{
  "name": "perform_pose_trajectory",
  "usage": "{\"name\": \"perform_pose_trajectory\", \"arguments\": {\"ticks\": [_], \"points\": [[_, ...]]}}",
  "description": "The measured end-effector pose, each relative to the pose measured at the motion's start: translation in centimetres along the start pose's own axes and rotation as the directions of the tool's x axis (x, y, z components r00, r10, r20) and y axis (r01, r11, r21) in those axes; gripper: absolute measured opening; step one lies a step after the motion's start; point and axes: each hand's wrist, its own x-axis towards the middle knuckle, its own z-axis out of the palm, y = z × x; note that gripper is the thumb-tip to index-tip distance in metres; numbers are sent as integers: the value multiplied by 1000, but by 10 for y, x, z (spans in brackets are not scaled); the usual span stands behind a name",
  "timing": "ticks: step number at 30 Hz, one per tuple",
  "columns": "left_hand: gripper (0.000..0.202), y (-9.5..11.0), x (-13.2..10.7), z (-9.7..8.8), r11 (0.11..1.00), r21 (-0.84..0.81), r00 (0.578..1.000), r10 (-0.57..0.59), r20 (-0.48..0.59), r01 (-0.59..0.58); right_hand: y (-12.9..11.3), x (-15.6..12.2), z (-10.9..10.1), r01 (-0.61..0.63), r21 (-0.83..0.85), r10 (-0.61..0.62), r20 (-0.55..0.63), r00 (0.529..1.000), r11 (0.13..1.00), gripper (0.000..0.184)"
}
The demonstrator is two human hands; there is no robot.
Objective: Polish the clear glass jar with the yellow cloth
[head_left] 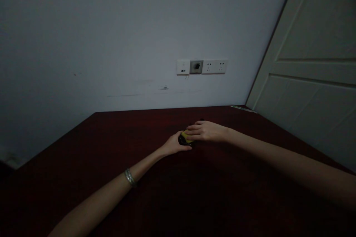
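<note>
Both hands meet over a small dark, glossy object (pixel 181 140) at the middle of the dark red table (pixel 133 129). My left hand (pixel 172 145), below a silver bracelet (pixel 129 177), curves around its left side, with the thumb along the near edge. A small yellow piece (pixel 185 135) shows on top of the dark object; its kind is too dim to make out. Coming from the right, my right hand (pixel 204 132) has its fingers laid over the yellow piece, hiding much of it. Something small and dark shows just behind the right knuckles, mostly hidden.
A pale wall (pixel 125 44) rises behind the table and bears a row of sockets and switches (pixel 214 66). To the right stands a white panelled door (pixel 314 70). A thin, light-coloured strip (pixel 243 109) lies at the table's far right corner. The lighting is dim.
</note>
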Motion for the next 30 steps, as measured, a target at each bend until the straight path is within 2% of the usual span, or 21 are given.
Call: {"name": "perform_pose_trajectory", "arguments": {"ticks": [6,12,17,21,30], "points": [[71,3,0,-2,995,80,998,-51,-30,53,2,4,7,74,50,-75,30,997,996,45],[73,1,2,1,991,121,997,-57,-51,63,9,17,11,166,27,-167,44,985,986,30],[73,-2,2,1,990,137,998,-38,-48,44,19,20,16,204,-1,-204,63,977,979,31],[68,0,2,0,989,145,999,-20,-48,27,23,19,17,172,-14,-171,77,982,985,30],[65,3,3,1,982,189,998,-16,-62,28,18,18,13,-11,46,6,114,993,999,29]]}}
